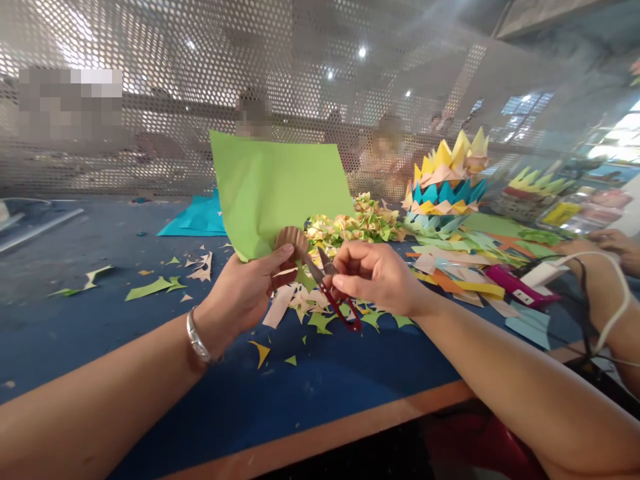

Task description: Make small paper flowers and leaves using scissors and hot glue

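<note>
Fingers of the left hand [239,297] pinch the green sheet [285,187]; those of the right hand [375,277] hold scissors [329,295] below it. Cut pieces [373,223] lie heaped by its lower right; the sheet seems largely uncut.

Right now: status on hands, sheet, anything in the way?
Left hand gripping green sheet and brown round piece. Right hand holding open red-handled scissors. Paper scraps on blue tabletop below.

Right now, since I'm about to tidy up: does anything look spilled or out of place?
Yes: paper scraps lie strewn over the table, some left of the left hand, well apart from the heap; that scatter looks untidy.
</note>
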Available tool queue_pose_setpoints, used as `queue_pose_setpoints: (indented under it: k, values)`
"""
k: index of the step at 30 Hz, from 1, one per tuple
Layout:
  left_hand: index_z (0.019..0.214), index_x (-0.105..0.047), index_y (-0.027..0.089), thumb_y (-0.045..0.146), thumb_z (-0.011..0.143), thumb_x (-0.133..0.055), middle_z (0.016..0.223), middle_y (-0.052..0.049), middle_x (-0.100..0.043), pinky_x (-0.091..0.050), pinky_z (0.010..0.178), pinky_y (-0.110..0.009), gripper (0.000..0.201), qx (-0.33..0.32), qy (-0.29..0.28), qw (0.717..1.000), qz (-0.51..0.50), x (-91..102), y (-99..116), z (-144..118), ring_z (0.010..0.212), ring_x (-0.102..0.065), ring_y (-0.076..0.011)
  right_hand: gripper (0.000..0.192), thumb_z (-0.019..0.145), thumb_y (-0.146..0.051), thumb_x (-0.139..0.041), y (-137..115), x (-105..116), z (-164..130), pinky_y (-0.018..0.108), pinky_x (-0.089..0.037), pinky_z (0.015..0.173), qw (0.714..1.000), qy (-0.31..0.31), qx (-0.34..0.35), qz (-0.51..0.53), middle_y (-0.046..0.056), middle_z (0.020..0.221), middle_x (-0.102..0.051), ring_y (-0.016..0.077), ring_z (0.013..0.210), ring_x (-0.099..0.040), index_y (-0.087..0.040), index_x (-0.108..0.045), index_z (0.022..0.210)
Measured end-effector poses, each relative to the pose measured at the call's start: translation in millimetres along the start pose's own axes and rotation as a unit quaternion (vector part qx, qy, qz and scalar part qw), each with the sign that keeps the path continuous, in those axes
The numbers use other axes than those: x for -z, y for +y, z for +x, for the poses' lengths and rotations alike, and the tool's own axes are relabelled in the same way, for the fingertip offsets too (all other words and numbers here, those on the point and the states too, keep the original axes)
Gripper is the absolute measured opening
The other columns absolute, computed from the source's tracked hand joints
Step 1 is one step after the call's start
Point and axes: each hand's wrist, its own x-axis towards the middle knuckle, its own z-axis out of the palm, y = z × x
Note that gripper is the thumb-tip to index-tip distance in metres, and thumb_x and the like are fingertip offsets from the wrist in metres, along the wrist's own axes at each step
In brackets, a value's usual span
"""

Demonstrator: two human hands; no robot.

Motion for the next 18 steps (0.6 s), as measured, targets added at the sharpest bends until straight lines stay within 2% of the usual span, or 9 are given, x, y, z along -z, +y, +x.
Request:
queue_pose_setpoints:
  k: [3,8,13,18]
  values:
    - [0.09,-0.072,0.019,0.013,0.075,-0.076,0.087,-0.003,-0.071,-0.056,0.058,-0.025,0.017,0.024,0.052,0.998,-0.027,-5.6,1,-5,0.076,-0.067,-0.017,0.022,0.08,-0.035,-0.071,8,0,5,0.025,-0.043,0.055,0.999,0.049,0.004,0.017,-0.002,0.069,-0.055,0.0109,0.061,-0.053,-0.02,-0.055,0.076]
    - [0.085,-0.071,0.02,0.01,0.081,-0.07,0.084,0.0,-0.071,-0.054,0.054,-0.023,0.01,0.059,0.051,0.996,-0.033,-15.1,3,-13,0.071,-0.065,-0.0147,0.027,0.079,-0.036,-0.073,18,-7,12,0.024,-0.037,0.051,0.998,0.051,0.016,-0.015,-0.006,0.064,-0.048,0.0083,0.055,-0.043,-0.021,-0.052,0.073]
    - [0.077,-0.07,0.019,0.003,0.081,-0.067,0.078,0.001,-0.071,-0.058,0.067,-0.024,0.017,0.037,0.07,0.994,-0.081,-19.9,3,-13,0.067,-0.066,-0.0117,0.034,0.077,-0.043,-0.077,23,-14,13,0.026,-0.045,0.057,0.999,0.035,-0.011,0.017,-0.005,0.068,-0.051,0.0106,0.06,-0.051,-0.022,-0.05,0.078]
    - [0.085,-0.072,0.017,0.0,0.085,-0.06,0.072,0.0,-0.07,-0.058,0.062,-0.02,0.022,0.037,0.087,0.99,-0.109,-24.3,7,-13,0.062,-0.065,-0.01,0.032,0.082,-0.045,-0.073,20,-16,11,0.026,-0.043,0.057,0.999,0.042,0.01,0.024,-0.004,0.071,-0.051,0.01,0.062,-0.051,-0.021,-0.052,0.079]
